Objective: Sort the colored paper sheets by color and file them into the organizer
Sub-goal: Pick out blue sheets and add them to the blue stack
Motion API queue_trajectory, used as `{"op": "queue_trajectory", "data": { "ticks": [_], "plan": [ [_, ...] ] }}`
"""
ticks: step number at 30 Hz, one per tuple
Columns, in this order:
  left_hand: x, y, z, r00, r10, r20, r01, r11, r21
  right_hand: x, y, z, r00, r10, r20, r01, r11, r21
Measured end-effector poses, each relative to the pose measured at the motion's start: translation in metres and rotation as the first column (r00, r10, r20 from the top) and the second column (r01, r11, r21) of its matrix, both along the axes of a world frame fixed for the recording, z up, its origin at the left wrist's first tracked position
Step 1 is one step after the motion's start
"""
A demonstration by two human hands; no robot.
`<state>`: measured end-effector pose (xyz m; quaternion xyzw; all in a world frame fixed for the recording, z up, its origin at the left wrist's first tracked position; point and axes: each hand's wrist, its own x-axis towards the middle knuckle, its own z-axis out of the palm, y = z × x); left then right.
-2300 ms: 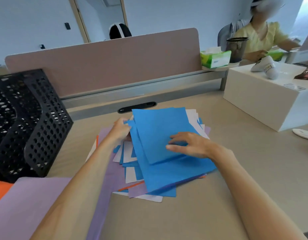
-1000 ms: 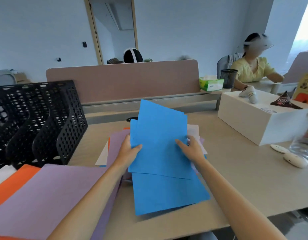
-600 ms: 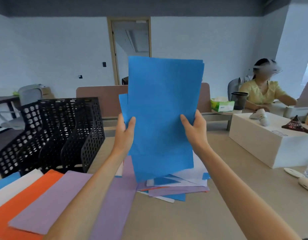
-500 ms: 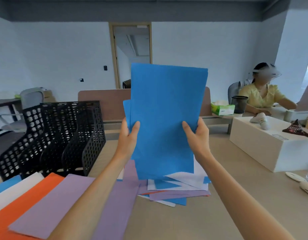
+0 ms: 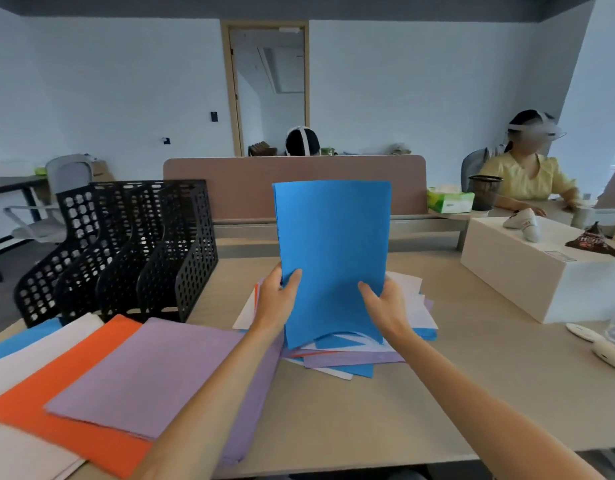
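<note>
I hold a squared-up stack of blue sheets (image 5: 333, 251) upright, its lower edge resting on the mixed pile (image 5: 347, 358) of blue, white, purple and orange paper. My left hand (image 5: 280, 299) grips the stack's left edge and my right hand (image 5: 385, 306) grips its right edge. A black perforated organizer (image 5: 126, 247) with several slots stands at the left back of the desk. Sorted sheets lie fanned at the near left: purple (image 5: 150, 372) on top, then orange (image 5: 67, 407), white (image 5: 32, 351) and blue (image 5: 18, 337).
A white box (image 5: 541, 271) sits at the right with small objects on it. White devices (image 5: 607, 351) lie near the right edge. A pink divider (image 5: 230, 188) runs along the back. A person in yellow (image 5: 527, 174) sits at the far right.
Both hands gathered the blue sheets off the pile, raised them upright, then lowered and squared them so the stack's bottom edge now rests on the pile.
</note>
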<state>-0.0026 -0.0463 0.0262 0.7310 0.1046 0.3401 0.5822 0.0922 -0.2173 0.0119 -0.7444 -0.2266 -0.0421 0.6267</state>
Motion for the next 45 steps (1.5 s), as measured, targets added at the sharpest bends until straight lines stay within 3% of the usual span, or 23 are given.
{"op": "queue_trajectory", "data": {
  "ticks": [3, 6, 12, 15, 18, 22, 24, 27, 30, 37, 41, 43, 45],
  "plan": [
    [-0.027, 0.015, 0.015, 0.999, 0.039, 0.005, -0.039, 0.999, -0.017, -0.017, 0.018, 0.025, 1.0, 0.011, 0.017, -0.012, 0.999, 0.039],
    [-0.073, 0.038, 0.028, 0.996, 0.081, 0.035, -0.078, 0.994, -0.082, -0.043, 0.049, 0.041, 0.988, 0.152, -0.012, -0.15, 0.986, 0.07],
    [-0.193, 0.097, 0.006, 0.963, 0.267, -0.042, -0.269, 0.937, -0.221, -0.115, 0.139, 0.025, 0.898, 0.43, -0.095, -0.437, 0.897, -0.065],
    [-0.259, 0.12, -0.013, 0.909, 0.407, -0.09, -0.415, 0.87, -0.265, -0.156, 0.185, 0.009, 0.818, 0.558, -0.142, -0.575, 0.805, -0.145],
    [-0.326, 0.138, -0.029, 0.853, 0.499, -0.152, -0.521, 0.804, -0.287, -0.198, 0.225, -0.002, 0.726, 0.667, -0.165, -0.681, 0.665, -0.307],
    [-0.404, 0.151, -0.044, 0.761, 0.618, -0.196, -0.644, 0.683, -0.344, -0.249, 0.259, -0.016, 0.517, 0.854, -0.062, -0.69, 0.372, -0.621],
    [-0.435, 0.155, -0.052, 0.719, 0.661, -0.214, -0.686, 0.627, -0.369, -0.264, 0.269, -0.026, 0.38, 0.925, -0.026, -0.535, 0.197, -0.821],
    [-0.468, 0.159, -0.058, 0.69, 0.682, -0.24, -0.714, 0.588, -0.38, -0.288, 0.268, -0.041, 0.316, 0.947, -0.063, -0.215, 0.006, -0.977],
    [-0.487, 0.161, -0.06, 0.68, 0.69, -0.248, -0.721, 0.567, -0.398, -0.305, 0.263, -0.052, 0.267, 0.962, 0.051, -0.076, 0.074, -0.994],
    [-0.517, 0.159, -0.052, 0.672, 0.697, -0.251, -0.723, 0.544, -0.426, -0.304, 0.263, -0.026, 0.242, 0.907, 0.345, -0.181, 0.392, -0.902],
    [-0.533, 0.163, -0.052, 0.677, 0.692, -0.25, -0.713, 0.531, -0.459, -0.291, 0.266, -0.014, 0.398, 0.792, 0.463, -0.123, 0.546, -0.829],
    [-0.532, 0.166, -0.05, 0.688, 0.674, -0.268, -0.706, 0.539, -0.458, -0.279, 0.268, -0.006, 0.486, 0.745, 0.457, -0.175, 0.595, -0.784],
    [-0.523, 0.171, -0.048, 0.684, 0.659, -0.312, -0.722, 0.548, -0.423, -0.271, 0.267, 0.0, 0.513, 0.735, 0.443, -0.222, 0.613, -0.759]
  ]
}}
